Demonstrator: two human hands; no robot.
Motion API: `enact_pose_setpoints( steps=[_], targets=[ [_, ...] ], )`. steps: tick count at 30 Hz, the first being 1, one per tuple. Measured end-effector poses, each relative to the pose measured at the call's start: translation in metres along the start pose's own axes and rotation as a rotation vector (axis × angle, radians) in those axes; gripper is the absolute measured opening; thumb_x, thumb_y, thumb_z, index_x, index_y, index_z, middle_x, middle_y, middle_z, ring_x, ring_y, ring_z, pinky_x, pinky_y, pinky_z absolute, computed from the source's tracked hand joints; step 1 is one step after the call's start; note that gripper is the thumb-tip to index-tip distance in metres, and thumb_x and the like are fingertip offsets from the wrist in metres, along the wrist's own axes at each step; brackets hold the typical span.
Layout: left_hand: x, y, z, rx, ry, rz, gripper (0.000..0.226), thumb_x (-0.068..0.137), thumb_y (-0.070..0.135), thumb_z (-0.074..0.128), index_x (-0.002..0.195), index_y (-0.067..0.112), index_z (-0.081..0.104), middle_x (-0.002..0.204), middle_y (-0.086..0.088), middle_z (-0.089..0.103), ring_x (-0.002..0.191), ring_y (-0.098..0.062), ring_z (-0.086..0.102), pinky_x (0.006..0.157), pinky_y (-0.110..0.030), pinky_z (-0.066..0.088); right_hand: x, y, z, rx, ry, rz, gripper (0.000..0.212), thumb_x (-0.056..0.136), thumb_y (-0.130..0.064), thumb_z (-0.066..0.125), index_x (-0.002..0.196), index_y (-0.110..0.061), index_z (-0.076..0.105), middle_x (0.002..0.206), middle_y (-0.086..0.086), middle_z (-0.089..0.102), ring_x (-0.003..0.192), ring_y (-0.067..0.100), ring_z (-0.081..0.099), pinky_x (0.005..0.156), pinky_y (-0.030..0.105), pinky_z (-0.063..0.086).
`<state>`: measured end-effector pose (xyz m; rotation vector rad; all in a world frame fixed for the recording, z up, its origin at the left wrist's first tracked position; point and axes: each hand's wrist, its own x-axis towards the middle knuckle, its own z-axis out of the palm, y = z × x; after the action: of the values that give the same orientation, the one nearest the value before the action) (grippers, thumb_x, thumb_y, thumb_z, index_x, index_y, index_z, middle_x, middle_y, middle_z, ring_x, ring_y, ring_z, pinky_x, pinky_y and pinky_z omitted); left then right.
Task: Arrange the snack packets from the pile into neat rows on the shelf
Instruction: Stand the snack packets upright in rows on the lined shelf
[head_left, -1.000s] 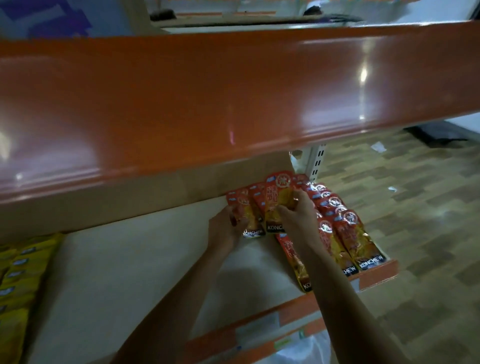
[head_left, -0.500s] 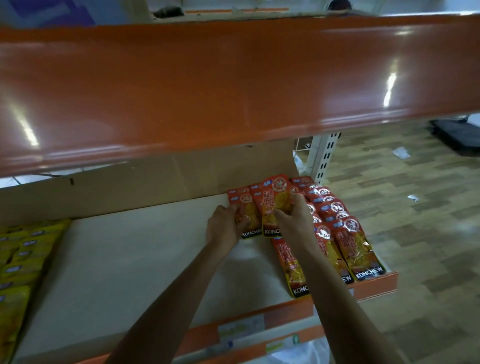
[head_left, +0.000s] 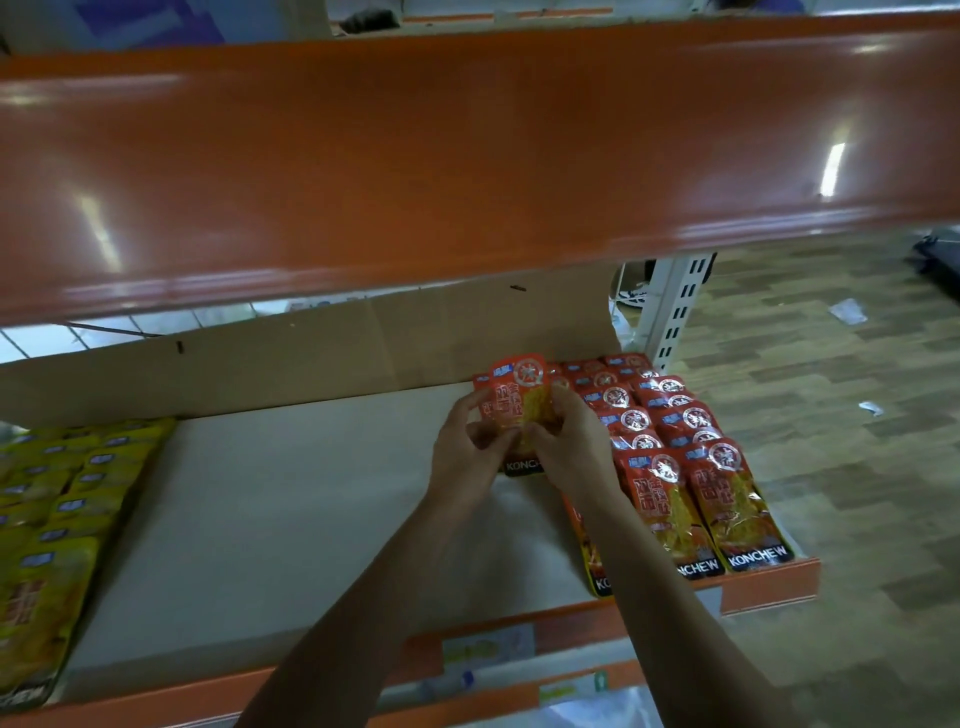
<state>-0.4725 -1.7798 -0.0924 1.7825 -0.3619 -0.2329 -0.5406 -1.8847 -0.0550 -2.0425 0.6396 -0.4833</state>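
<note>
A small stack of red snack packets (head_left: 522, 395) is gripped from both sides at the back of the white shelf (head_left: 291, 509): my left hand (head_left: 470, 447) curls round its left edge, my right hand (head_left: 569, 441) round its right edge. Just to the right lie two neat overlapping rows of red packets (head_left: 696, 483), running from the cardboard back wall to the shelf's front lip. Another red packet (head_left: 592, 556) lies partly hidden under my right forearm.
Rows of yellow packets (head_left: 62, 519) fill the shelf's left end. A glossy orange upper shelf (head_left: 467, 156) overhangs the work area. A brown cardboard back wall (head_left: 311, 348) and a white perforated upright (head_left: 675, 306) bound the shelf. Wood-pattern floor (head_left: 831, 415) lies to the right.
Both hands have drawn closer together around the red packets and gathered them into one upright bunch. The camera has moved nearer and tilted slightly.
</note>
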Motion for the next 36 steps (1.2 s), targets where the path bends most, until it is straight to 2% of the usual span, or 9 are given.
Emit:
enact_pose_setpoints(
  steps=[4, 11, 13, 16, 19, 23, 29, 33, 36],
  targets=[
    [-0.002, -0.008, -0.010, 0.115, 0.074, -0.061, 0.058, 0.082, 0.032, 0.073, 0.134, 0.030, 0.046, 0.103, 0.003, 0.070, 0.072, 0.009, 0.060, 0.055, -0.002, 0.044, 0.000, 0.000, -0.001, -0.078, 0.030, -0.024, 0.038, 0.089, -0.011, 0.057, 0.127, -0.011, 0.051, 0.119, 0.010, 0.061, 0.110, 0.026, 0.057, 0.090, 0.035, 0.048],
    [-0.011, -0.011, -0.004, 0.326, 0.040, 0.008, 0.053, 0.084, 0.035, 0.070, 0.132, 0.022, 0.053, 0.110, 0.001, 0.069, 0.064, 0.011, 0.053, 0.055, 0.001, 0.040, 0.001, 0.005, -0.003, -0.154, 0.018, -0.055, 0.044, 0.091, -0.010, 0.054, 0.134, -0.013, 0.047, 0.132, 0.008, 0.055, 0.122, 0.025, 0.049, 0.100, 0.036, 0.040],
    [-0.011, -0.009, -0.001, 0.350, 0.040, 0.002, 0.054, 0.083, 0.035, 0.071, 0.131, 0.021, 0.053, 0.108, 0.000, 0.070, 0.068, 0.006, 0.058, 0.058, 0.000, 0.040, 0.001, 0.006, -0.004, -0.159, 0.018, -0.056, 0.043, 0.091, -0.011, 0.055, 0.133, -0.012, 0.048, 0.131, 0.008, 0.055, 0.122, 0.025, 0.049, 0.099, 0.034, 0.040],
    [-0.013, -0.007, 0.002, 0.392, 0.052, 0.024, 0.050, 0.083, 0.034, 0.071, 0.128, 0.020, 0.056, 0.110, -0.001, 0.070, 0.086, -0.010, 0.066, 0.075, -0.017, 0.049, 0.001, 0.008, -0.005, -0.161, 0.014, -0.058, 0.042, 0.091, -0.012, 0.055, 0.133, -0.013, 0.048, 0.130, 0.008, 0.055, 0.120, 0.024, 0.050, 0.099, 0.035, 0.041],
    [-0.016, -0.007, 0.005, 0.465, 0.082, 0.042, 0.046, 0.083, 0.037, 0.070, 0.124, 0.018, 0.059, 0.114, -0.002, 0.068, 0.100, -0.017, 0.065, 0.088, -0.030, 0.050, 0.000, 0.008, -0.006, -0.163, 0.004, -0.051, 0.043, 0.092, -0.014, 0.055, 0.134, -0.014, 0.047, 0.130, 0.007, 0.055, 0.119, 0.023, 0.051, 0.098, 0.036, 0.042],
    [-0.014, -0.006, 0.004, 0.579, 0.090, 0.022, 0.047, 0.085, 0.040, 0.068, 0.125, 0.018, 0.057, 0.112, -0.003, 0.066, 0.098, -0.019, 0.064, 0.083, -0.030, 0.049, -0.001, 0.007, -0.004, -0.164, -0.009, -0.051, 0.045, 0.092, -0.015, 0.055, 0.135, -0.013, 0.046, 0.133, 0.007, 0.054, 0.122, 0.024, 0.049, 0.098, 0.033, 0.039],
    [-0.016, -0.005, -0.010, 0.633, 0.093, 0.039, 0.044, 0.090, 0.037, 0.062, 0.129, 0.018, 0.055, 0.114, -0.002, 0.063, 0.096, -0.017, 0.063, 0.077, -0.024, 0.045, -0.007, -0.002, 0.008, -0.232, -0.039, -0.096, 0.040, 0.091, -0.013, 0.054, 0.131, -0.013, 0.050, 0.125, 0.007, 0.058, 0.117, 0.024, 0.051, 0.097, 0.034, 0.042],
    [-0.023, -0.006, -0.033, 0.704, 0.093, 0.107, 0.042, 0.091, 0.037, 0.059, 0.129, 0.018, 0.054, 0.117, -0.003, 0.060, 0.103, -0.018, 0.060, 0.086, -0.029, 0.047, -0.019, -0.013, 0.028, -0.282, -0.074, -0.171, 0.039, 0.090, -0.011, 0.053, 0.129, -0.010, 0.050, 0.123, 0.008, 0.058, 0.115, 0.026, 0.050, 0.089, 0.029, 0.038],
    [-0.032, -0.010, -0.060, 0.754, 0.118, 0.110, 0.042, 0.094, 0.035, 0.054, 0.132, 0.019, 0.051, 0.126, -0.003, 0.057, 0.116, -0.019, 0.053, 0.096, -0.031, 0.045, -0.033, -0.027, 0.050, -0.300, -0.123, -0.197, 0.039, 0.093, -0.015, 0.052, 0.131, -0.011, 0.049, 0.130, 0.008, 0.054, 0.122, 0.026, 0.048, 0.097, 0.034, 0.040]
  ],
)
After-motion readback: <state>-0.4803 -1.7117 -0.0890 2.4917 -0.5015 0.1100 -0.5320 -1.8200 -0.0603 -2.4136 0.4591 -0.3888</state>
